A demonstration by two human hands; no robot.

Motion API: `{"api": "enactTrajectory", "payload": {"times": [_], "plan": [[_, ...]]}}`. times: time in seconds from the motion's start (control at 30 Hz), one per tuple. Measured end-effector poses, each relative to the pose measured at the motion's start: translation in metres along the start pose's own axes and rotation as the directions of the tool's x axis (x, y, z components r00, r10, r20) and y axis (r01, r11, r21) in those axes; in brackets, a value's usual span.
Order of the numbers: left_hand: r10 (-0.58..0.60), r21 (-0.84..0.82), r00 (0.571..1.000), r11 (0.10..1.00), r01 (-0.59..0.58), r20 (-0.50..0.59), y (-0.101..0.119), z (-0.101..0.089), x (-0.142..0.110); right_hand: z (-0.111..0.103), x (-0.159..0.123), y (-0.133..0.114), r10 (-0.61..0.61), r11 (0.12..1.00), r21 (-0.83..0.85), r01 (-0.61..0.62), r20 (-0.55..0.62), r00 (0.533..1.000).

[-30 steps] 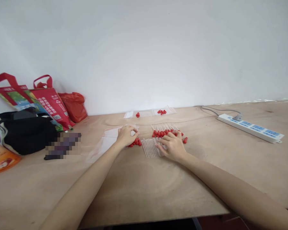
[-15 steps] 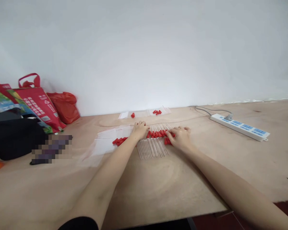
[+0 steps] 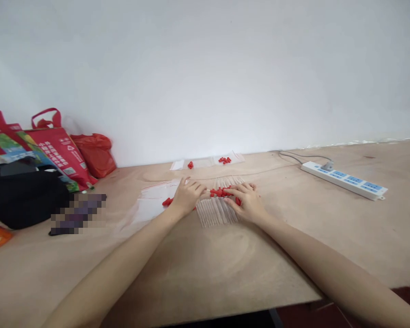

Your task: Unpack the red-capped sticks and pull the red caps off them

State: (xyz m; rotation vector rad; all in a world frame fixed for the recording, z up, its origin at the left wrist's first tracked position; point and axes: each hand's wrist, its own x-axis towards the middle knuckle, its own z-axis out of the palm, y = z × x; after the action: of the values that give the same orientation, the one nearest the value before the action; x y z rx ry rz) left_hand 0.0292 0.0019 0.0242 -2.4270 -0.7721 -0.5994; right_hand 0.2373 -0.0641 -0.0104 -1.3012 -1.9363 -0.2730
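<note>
Two rows of thin clear tubes (image 3: 217,213) lie side by side on the wooden table, one nearer me and one beyond. A row of small red bulb-like pieces (image 3: 219,192) runs across between them. At the left end of this row is my left hand (image 3: 187,197), fingers stretched toward the pieces and nothing visible held. My right hand (image 3: 248,201) rests over the right end, thumb and fingers apart, partly covering red pieces. More red pieces (image 3: 167,202) lie just left of my left hand on clear zip bags (image 3: 146,205).
Near the wall are small clear bags with a few red pieces (image 3: 224,160) on them. A white power strip (image 3: 343,180) with a grey cable is at the right. Red shopping bags (image 3: 59,150), a black bag (image 3: 23,196) and a blurred-out dark object (image 3: 78,214) stand or lie left.
My left hand has drawn back left and turned, its thumb side up. My right hand has moved slightly left and toward me, its fingers spreading over the red row.
</note>
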Motion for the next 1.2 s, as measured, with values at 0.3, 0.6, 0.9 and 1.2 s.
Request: {"api": "enactTrajectory", "payload": {"times": [0.3, 0.6, 0.9, 1.2], "plan": [[-0.089, -0.153, 0.966, 0.987, 0.052, -0.243, 0.047, -0.014, -0.051, 0.005, -0.009, -0.021, -0.305, 0.952, -0.034, 0.305, 0.012, 0.952], [-0.210, -0.263, 0.952, 0.953, 0.148, -0.224, 0.034, -0.014, -0.067, -0.010, -0.017, -0.001, -0.386, 0.921, -0.093, 0.379, -0.080, 0.919], [-0.240, -0.307, 0.958, 0.934, 0.184, -0.155, 0.011, -0.013, -0.086, -0.016, -0.025, 0.040, 0.072, 0.994, -0.073, -0.086, -0.175, 0.982], [-0.247, -0.345, 0.951, 0.923, 0.172, -0.187, 0.030, 0.001, -0.066, -0.025, -0.016, 0.051, 0.323, 0.943, -0.060, -0.327, -0.064, 0.944]]}}
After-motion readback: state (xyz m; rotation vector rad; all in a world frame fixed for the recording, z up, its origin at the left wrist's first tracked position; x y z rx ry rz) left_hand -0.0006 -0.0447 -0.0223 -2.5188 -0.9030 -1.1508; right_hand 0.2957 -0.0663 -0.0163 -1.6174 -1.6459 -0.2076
